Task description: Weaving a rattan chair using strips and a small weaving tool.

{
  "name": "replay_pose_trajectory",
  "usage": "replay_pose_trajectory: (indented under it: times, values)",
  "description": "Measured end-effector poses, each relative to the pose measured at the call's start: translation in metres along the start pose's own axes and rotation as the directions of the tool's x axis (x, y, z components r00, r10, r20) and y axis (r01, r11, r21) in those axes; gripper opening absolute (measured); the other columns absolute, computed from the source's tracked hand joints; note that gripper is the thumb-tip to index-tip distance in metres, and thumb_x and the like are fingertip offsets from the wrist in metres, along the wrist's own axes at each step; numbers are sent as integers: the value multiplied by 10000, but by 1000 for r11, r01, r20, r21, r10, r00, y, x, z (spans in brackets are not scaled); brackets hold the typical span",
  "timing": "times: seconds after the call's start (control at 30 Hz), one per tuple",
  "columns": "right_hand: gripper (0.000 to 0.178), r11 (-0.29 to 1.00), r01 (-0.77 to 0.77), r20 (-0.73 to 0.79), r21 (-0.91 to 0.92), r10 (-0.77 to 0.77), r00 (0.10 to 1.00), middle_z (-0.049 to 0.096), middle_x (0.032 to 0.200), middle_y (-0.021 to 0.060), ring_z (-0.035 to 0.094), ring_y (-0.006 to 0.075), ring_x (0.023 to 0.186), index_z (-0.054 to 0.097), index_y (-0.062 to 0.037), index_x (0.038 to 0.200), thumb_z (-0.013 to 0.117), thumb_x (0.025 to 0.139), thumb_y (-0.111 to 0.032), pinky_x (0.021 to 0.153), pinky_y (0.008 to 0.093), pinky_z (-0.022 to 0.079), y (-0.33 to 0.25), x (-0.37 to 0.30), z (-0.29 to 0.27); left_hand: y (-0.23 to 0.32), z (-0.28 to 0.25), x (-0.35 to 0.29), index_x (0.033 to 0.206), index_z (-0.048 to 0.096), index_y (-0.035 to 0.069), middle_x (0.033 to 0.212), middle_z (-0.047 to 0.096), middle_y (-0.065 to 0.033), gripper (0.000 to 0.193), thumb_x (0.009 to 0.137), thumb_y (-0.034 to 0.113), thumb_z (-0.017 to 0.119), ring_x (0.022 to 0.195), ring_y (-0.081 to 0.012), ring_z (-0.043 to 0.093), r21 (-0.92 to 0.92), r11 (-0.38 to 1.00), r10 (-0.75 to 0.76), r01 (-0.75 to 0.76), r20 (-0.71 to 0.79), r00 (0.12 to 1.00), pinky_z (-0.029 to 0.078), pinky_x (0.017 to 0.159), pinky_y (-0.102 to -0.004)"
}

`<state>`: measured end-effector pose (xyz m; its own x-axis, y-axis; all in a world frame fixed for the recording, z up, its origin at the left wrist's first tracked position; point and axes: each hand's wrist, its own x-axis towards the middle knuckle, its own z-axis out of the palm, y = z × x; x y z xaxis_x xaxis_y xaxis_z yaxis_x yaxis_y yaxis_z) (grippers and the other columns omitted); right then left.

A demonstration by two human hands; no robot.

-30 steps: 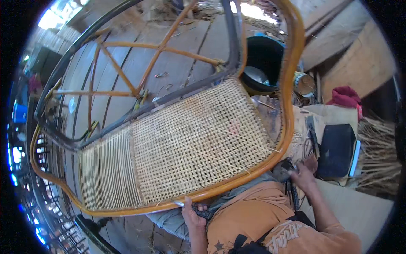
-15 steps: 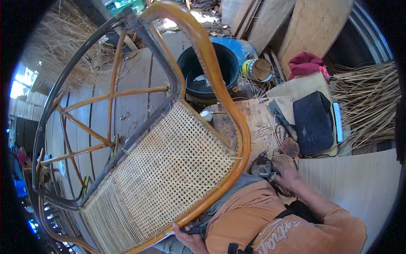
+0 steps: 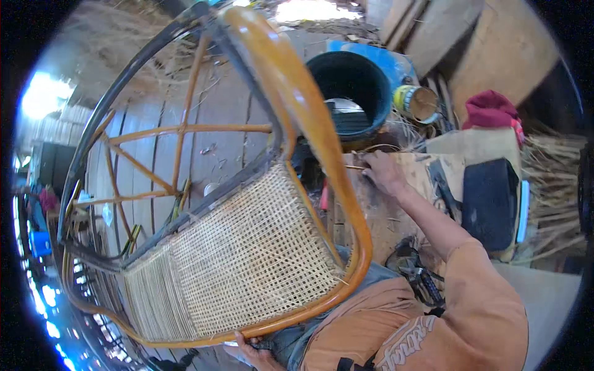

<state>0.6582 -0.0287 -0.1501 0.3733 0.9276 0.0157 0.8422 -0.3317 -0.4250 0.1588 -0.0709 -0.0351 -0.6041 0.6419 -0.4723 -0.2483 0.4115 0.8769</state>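
A rattan chair frame (image 3: pixel 356 281) with a woven cane panel (image 3: pixel 247 253) leans across my lap. My left hand (image 3: pixel 255 355) is at its lower rail, thumb up against the wood and fingers partly hidden below. A small pale, shiny piece shows beside that hand, too unclear to name. Beyond the frame's right side, my right hand (image 3: pixel 385 174) reaches over a wooden board (image 3: pixel 402 213), its fingertips closed on a thin tan stick (image 3: pixel 355 167). The stick's far end passes behind the curved rail.
A dark bucket (image 3: pixel 380 117) and a yellow can (image 3: pixel 405 99) stand beyond my right hand. A dark-handled tool (image 3: pixel 440 185), a black pouch (image 3: pixel 490 204) and a maroon cloth (image 3: pixel 490 110) lie to the right, near loose cane strands (image 3: pixel 547 191). Dark tools (image 3: pixel 421 278) lie by my hip.
My right hand has moved from beside my hip, away from me, to the stick beyond the frame. The frame appears shifted and tilted in view. My left hand remains at the lower rail.
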Motion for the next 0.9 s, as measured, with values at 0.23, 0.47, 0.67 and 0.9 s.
replay_pose_trajectory:
  times: [0.23, 0.47, 0.67, 0.9]
  values:
    - [116, 990, 133, 206, -52, -120, 971, 564, 878, 140, 551, 318, 853, 571, -82, 888, 547, 799, -152, 714, 415, 451, 20, 18, 25, -2, -12, 13, 936, 491, 63, 612, 493, -2, 280, 800, 251, 648, 417, -92, 413, -20, 999, -49, 49, -2, 999, 386, 387, -211]
    - [177, 787, -284, 260, 547, 163, 952, 588, 865, 58, 566, 189, 824, 551, -34, 1012, 483, 902, -156, 749, 350, 463, -2, 32, -30, -3, -25, 22, 866, 474, 33, 589, 477, -44, 267, 858, 280, 574, 419, -132, 423, 107, 989, -102, 100, 8, 995, 385, 393, -262]
    - [116, 832, 23, 107, 555, -99, 989, 531, 881, 107, 526, 248, 838, 530, -21, 923, 513, 850, -109, 737, 341, 428, -18, 56, 17, 1, -20, 22, 881, 451, 53, 615, 483, -44, 264, 870, 294, 556, 419, -127, 433, 145, 984, -121, 108, 83, 989, 394, 386, -262]
    - [152, 788, -142, 56, 599, 136, 989, 540, 801, 93, 517, 236, 739, 546, -24, 889, 487, 878, -163, 703, 319, 425, 1, 63, 32, 3, -18, 17, 915, 441, 67, 639, 486, -42, 286, 870, 327, 551, 413, -119, 431, 175, 979, -117, 108, 40, 992, 398, 369, -257]
